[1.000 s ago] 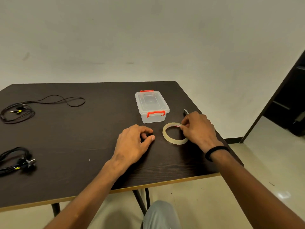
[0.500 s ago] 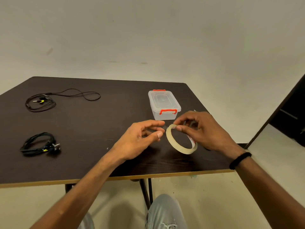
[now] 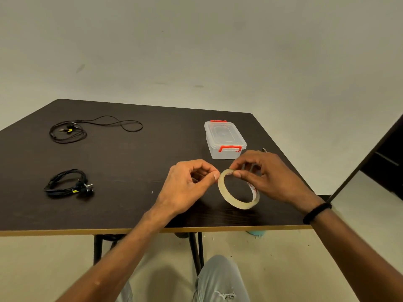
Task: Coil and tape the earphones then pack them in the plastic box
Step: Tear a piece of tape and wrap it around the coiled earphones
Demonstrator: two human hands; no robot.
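My right hand (image 3: 270, 177) pinches the top of a clear tape roll (image 3: 238, 200) and holds it tilted above the dark table (image 3: 122, 166). My left hand (image 3: 187, 186) is at the roll's left edge, with thumb and forefinger pinched together against the tape there. A closed clear plastic box (image 3: 224, 139) with red latches stands just behind my hands. One coiled black earphone bundle (image 3: 68, 185) lies at the left front. A loose black earphone (image 3: 87, 129) sprawls at the left back.
A small dark pen-like object (image 3: 264, 150) peeks out behind my right hand near the table's right edge. The table's front edge (image 3: 87, 232) runs below my wrists. A dark doorway (image 3: 381, 162) stands to the right.
My right hand lifted the tape roll off the table and tilted it up. My left hand rose from the tabletop and came to the roll's edge, fingers pinching.
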